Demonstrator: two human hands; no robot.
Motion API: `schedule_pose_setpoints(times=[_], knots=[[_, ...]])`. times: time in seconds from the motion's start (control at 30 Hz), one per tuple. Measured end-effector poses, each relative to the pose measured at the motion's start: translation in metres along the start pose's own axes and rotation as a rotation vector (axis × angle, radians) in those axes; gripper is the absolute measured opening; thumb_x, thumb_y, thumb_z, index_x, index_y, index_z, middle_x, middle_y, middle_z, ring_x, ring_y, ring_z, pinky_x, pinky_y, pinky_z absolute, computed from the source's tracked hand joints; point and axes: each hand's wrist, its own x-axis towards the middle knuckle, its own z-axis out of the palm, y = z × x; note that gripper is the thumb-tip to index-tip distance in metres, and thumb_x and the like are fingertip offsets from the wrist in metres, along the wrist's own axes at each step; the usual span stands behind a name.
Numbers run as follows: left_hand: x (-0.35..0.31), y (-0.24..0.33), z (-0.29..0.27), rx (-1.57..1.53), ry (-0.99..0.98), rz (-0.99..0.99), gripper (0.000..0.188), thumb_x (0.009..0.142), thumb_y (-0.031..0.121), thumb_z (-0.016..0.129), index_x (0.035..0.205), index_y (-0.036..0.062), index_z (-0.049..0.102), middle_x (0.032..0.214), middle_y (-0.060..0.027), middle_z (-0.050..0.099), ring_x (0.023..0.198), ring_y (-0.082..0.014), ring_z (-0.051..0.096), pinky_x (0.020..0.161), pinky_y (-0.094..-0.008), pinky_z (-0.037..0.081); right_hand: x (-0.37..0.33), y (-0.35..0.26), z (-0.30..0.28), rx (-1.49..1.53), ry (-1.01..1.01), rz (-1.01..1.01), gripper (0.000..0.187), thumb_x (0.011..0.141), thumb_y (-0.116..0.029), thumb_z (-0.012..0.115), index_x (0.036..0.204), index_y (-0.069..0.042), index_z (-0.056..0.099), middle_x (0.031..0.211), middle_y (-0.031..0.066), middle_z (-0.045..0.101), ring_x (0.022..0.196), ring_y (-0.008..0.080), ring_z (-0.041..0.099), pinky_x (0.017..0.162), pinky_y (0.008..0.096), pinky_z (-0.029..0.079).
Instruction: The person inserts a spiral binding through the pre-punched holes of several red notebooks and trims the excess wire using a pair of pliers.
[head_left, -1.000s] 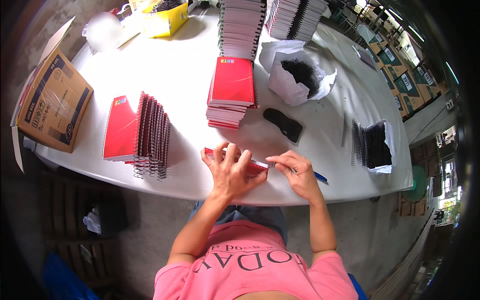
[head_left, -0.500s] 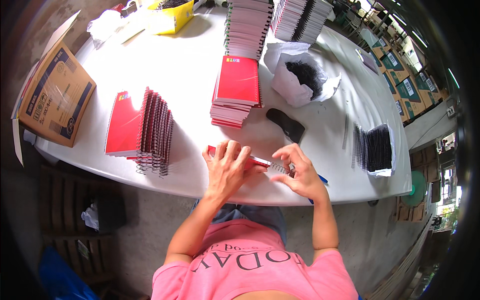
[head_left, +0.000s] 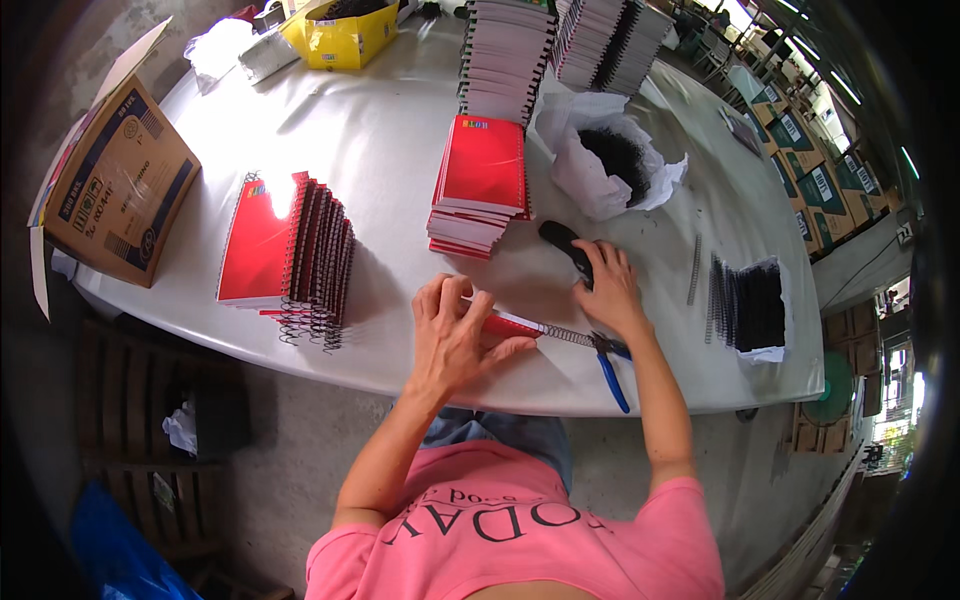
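Observation:
My left hand (head_left: 450, 325) is closed on a small red notebook (head_left: 512, 325) standing on edge near the table's front. A wire spiral coil (head_left: 568, 335) sticks out to the right from the notebook's spine. My right hand (head_left: 608, 290) lies over the lower end of a black elongated handheld object (head_left: 563, 243), fingers curled on it; that end is hidden. Beneath my right wrist lie blue-handled pliers (head_left: 612, 380), their jaws by the coil's free end. Beyond my left hand sits a stack of red notebooks (head_left: 482, 170).
Left of my hands stand spiral-bound red notebooks (head_left: 250, 250) and an open cardboard box (head_left: 125, 190). A white bag of black pieces (head_left: 575, 180) sits beyond my right hand. Black coils (head_left: 760, 310) fill a container at right. Tall notebook stacks (head_left: 505, 60) and a yellow container (head_left: 350, 40) stand farther back.
My right hand has left the coil and moved up and right onto the black object. The pliers are now more exposed. My left hand still holds the notebook.

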Motion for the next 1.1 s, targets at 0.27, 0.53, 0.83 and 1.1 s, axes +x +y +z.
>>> schedule_pose_setpoints(times=[0.27, 0.53, 0.83, 1.1], knots=[[-0.005, -0.006, 0.004, -0.012, -0.048, 0.012, 0.054, 0.06, 0.051, 0.079, 0.081, 0.0058, 0.059, 0.101, -0.0104, 0.046, 0.107, -0.0316, 0.039, 0.091, -0.0451, 0.033, -0.015, -0.025, -0.008, 2.104, -0.163, -0.17, 0.026, 0.074, 0.01, 0.061, 0.098, 0.001, 0.066, 0.095, 0.0181, 0.067, 0.092, 0.0322, 0.066, 0.081, 0.0438, 0.055], [-0.012, -0.015, 0.012, -0.108, -0.05, -0.026, 0.051, 0.061, 0.05, 0.079, 0.085, 0.0086, 0.063, 0.108, -0.0084, 0.044, 0.114, -0.0305, 0.037, 0.099, -0.0586, 0.025, -0.001, -0.041, -0.025, 1.181, -0.288, -0.138, 0.028, 0.066, 0.016, 0.057, 0.086, 0.003, 0.071, 0.089, 0.0152, 0.07, 0.086, 0.0233, 0.068, 0.081, 0.03, 0.053], [-0.004, -0.014, 0.015, -0.147, -0.01, -0.025, 0.051, 0.053, 0.05, 0.081, 0.074, 0.0089, 0.057, 0.11, -0.0105, 0.045, 0.112, -0.0319, 0.038, 0.093, -0.0472, 0.034, 0.01, -0.037, -0.022, 1.24, -0.342, 0.09, 0.015, 0.07, 0.006, 0.064, 0.083, 0.003, 0.071, 0.084, 0.012, 0.071, 0.078, 0.0176, 0.067, 0.076, 0.0283, 0.053], [0.005, -0.018, 0.012, -0.215, -0.049, 0.007, 0.052, 0.053, 0.051, 0.08, 0.074, 0.0091, 0.058, 0.119, -0.0139, 0.045, 0.115, -0.0351, 0.038, 0.095, -0.0461, 0.034, 0.004, -0.052, -0.035, 1.365, -0.19, -0.131, 0.023, 0.066, 0.013, 0.057, 0.08, 0.0, 0.071, 0.082, 0.0128, 0.071, 0.076, 0.0185, 0.068, 0.074, 0.029, 0.053]])
